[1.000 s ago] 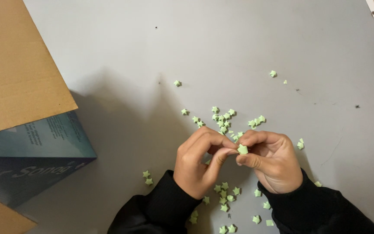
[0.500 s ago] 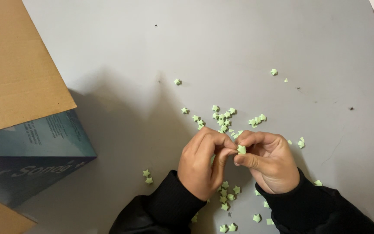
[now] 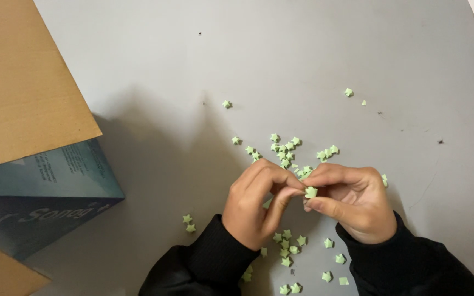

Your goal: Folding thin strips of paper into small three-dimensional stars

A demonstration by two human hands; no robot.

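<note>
A grey bench [image 3: 303, 55] is carrying a brown-flapped blue cardboard box [image 3: 34, 164] at left and scattered small green paper stars [image 3: 283, 151]. Left hand [image 3: 253, 205] and right hand [image 3: 352, 203] are meeting, fingers pinching one tiny green paper star [image 3: 311, 192] together above the bench.

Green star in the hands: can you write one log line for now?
left hand: pinching green star | right hand: pinching it too | loose stars: scattered on grey table
</note>
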